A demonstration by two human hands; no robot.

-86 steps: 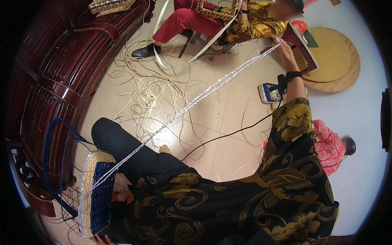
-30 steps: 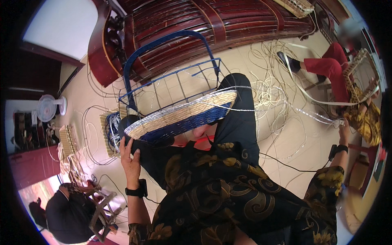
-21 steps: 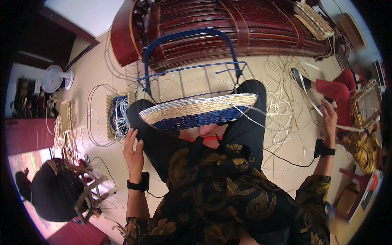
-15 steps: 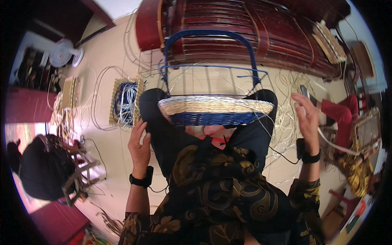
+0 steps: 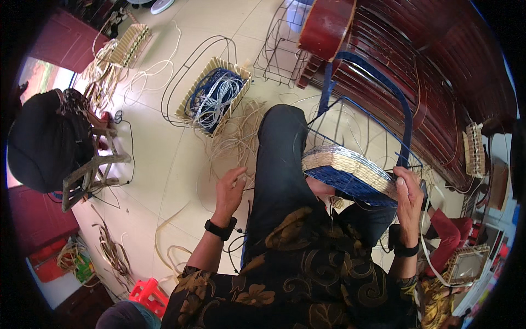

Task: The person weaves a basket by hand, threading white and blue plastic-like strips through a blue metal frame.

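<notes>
A partly woven basket [image 5: 350, 170], with silver, straw-coloured and blue bands, lies tilted across my knees. Its tall blue handle [image 5: 378, 71] and bare wire frame stretch away toward the wooden bench. My right hand [image 5: 409, 200] is at the basket's right end, thumb and fingers closed about its edge; the fingers' far side is hidden. Off to the left of my left thigh, my left hand [image 5: 229, 192] hangs over the floor, loosely curved, thumb apart, nothing visible in it. Beyond that hand, loose straw-coloured strands [image 5: 235, 134] lie on the tiles.
A rectangular basket [image 5: 245, 82] holds blue and silver strands. The dark red slatted bench [image 5: 378, 49] fills the far right, with a wire frame [image 5: 279, 60] at its left end. Another person [image 5: 44, 137] sits at left near a wooden stool [image 5: 98, 164]. A red plastic stool [image 5: 149, 296] stands near left.
My view has swung left, so the basket and bench sit further right. My right hand has come from beside the basket onto its end. My left hand remains free, off to the left.
</notes>
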